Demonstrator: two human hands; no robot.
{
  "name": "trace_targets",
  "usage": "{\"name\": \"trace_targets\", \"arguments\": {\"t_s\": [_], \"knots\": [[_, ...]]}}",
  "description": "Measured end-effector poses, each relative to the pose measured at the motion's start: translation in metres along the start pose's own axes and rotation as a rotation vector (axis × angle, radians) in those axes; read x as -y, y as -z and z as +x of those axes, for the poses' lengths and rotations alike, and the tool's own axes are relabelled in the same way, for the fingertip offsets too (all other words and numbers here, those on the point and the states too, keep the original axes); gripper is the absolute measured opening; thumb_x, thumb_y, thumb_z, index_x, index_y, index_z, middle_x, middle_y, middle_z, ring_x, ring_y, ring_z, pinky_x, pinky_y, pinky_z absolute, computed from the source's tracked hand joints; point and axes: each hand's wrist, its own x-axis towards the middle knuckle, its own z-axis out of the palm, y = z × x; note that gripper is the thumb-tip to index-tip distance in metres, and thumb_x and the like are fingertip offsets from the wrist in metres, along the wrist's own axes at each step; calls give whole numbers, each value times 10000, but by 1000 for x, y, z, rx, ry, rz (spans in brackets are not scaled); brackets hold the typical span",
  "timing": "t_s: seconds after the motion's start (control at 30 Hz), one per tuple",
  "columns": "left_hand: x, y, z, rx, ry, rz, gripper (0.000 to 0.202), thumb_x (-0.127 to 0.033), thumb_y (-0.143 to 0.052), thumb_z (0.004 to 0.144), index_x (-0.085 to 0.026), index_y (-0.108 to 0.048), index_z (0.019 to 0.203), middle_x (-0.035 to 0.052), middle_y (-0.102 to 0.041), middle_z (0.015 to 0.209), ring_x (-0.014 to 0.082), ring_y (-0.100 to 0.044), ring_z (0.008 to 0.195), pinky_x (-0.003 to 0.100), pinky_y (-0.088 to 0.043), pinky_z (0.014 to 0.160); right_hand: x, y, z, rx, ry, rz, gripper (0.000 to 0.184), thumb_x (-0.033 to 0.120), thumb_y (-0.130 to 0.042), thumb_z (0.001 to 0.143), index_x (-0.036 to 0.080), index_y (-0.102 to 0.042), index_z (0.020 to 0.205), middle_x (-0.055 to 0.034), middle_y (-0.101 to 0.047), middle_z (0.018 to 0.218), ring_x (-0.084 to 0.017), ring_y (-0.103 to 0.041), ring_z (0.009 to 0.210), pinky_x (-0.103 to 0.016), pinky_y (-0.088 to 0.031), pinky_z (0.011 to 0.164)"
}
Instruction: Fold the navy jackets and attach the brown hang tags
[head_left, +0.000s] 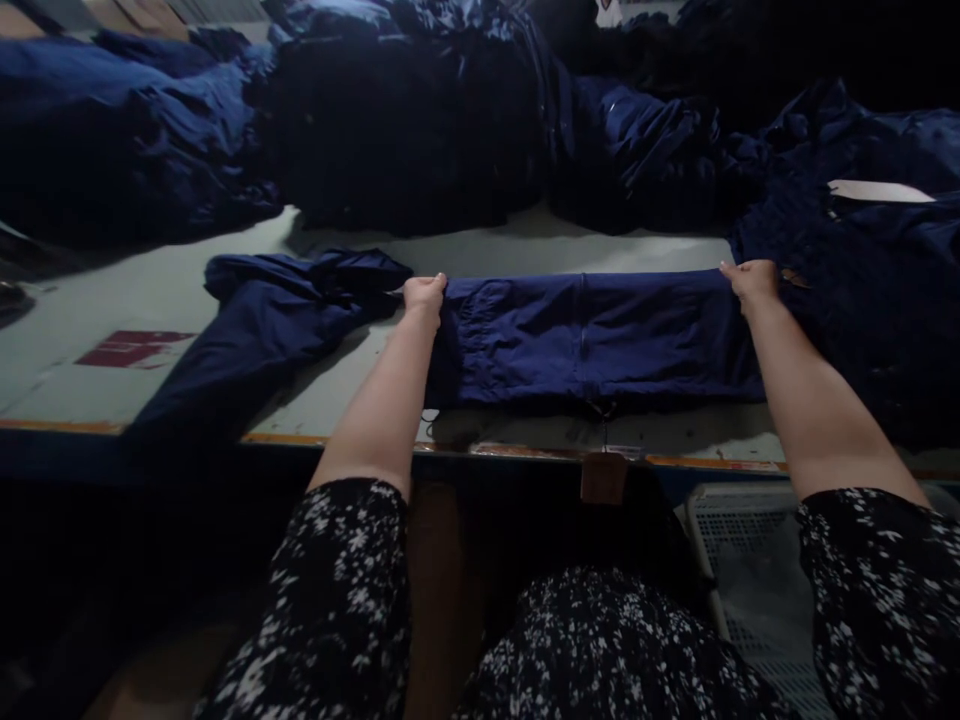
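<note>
A navy blue zippered jacket point(645, 330) is stretched out in a flat band on the pale table. My left hand point(425, 297) pinches its upper left corner, and my right hand point(752, 282) grips the upper right one. The zipper point(583, 320) runs down the middle of the fabric. From its lower edge a brown hang tag point(604, 478) dangles on a cord over the table's front. Left of my left hand lies a crumpled navy sleeve-like piece point(277, 300), its lower end hanging over the edge; whether it joins the jacket I cannot tell.
Large heaps of navy garments point(405, 130) line the back of the table point(337, 240), and another pile point(855, 300) reaches forward on the right. A pale strip point(881, 191) lies on that pile. A dark red patch point(135, 348) marks the left tabletop. Below right stands a plastic crate point(742, 560).
</note>
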Motion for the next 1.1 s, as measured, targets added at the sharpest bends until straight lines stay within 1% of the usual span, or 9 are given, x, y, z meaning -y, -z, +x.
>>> {"name": "trace_targets", "arguments": {"t_s": [0.07,0.17,0.3,0.4,0.5,0.7,0.9,1.0,1.1], "knots": [[-1,-1,0,-30,-68,164,181,-337,-654,912,-156,-644,904,132,-691,926,344,-708,1057,466,-563,965,1,0,-3,-41,-50,-184,528,659,-657,880,153,-805,914,-154,-694,721,-398,-731,889,-583,-596,884],[-4,-6,-12,-28,-308,474,416,-408,-657,921,-118,-666,1220,272,-643,1348,435,-574,1355,586,-449,1141,12,0,-17,-7,4,-346,553,601,-654,903,102,-827,1070,-284,-756,1071,-481,-698,1127,-669,-528,1020],[-6,-21,-49,221,-667,681,502,-473,-563,1015,-162,-667,1395,223,-550,1571,406,-454,1498,617,-316,1253,39,-13,-53,96,270,-433,619,545,-464,1032,127,-712,1416,-268,-614,1501,-475,-539,1422,-702,-410,1179],[0,-30,-77,316,-691,769,780,-706,-605,948,-249,-557,1579,198,-381,1728,523,-214,1609,812,-138,1224,55,-27,-84,226,346,-485,738,672,-421,1032,228,-546,1607,-196,-447,1693,-509,-374,1548,-810,-288,1202],[11,-34,-94,343,-622,791,913,-816,-539,922,-307,-439,1673,189,-288,1776,576,-120,1617,887,-87,1165,53,-37,-106,318,298,-549,866,803,-417,979,302,-424,1684,-162,-339,1763,-558,-269,1584,-906,-219,1146],[28,-41,-98,324,-613,776,954,-838,-479,923,-312,-365,1711,194,-287,1775,565,-197,1597,831,-191,1178,32,-44,-118,279,311,-528,840,827,-363,980,336,-468,1654,-143,-391,1741,-512,-293,1590,-862,-274,1159],[21,-44,-93,358,-574,807,895,-800,-489,940,-307,-424,1684,197,-341,1750,549,-258,1581,803,-234,1179,40,-40,-108,338,286,-565,850,817,-371,983,311,-461,1659,-157,-404,1731,-512,-311,1585,-851,-309,1144],[17,-29,-109,356,-739,673,676,-606,-542,1002,-237,-586,1566,217,-502,1636,469,-405,1521,728,-302,1198,48,-24,-117,373,388,-516,745,729,-446,1006,268,-581,1575,-180,-538,1629,-482,-452,1508,-792,-394,1130],[19,-7,-140,446,-1041,431,437,-463,-562,1028,-181,-766,1292,173,-720,1297,318,-642,1237,521,-468,1129,55,-5,-149,381,684,-306,539,596,-468,1049,258,-764,1347,-153,-730,1361,-361,-648,1302,-593,-508,1118]]}}
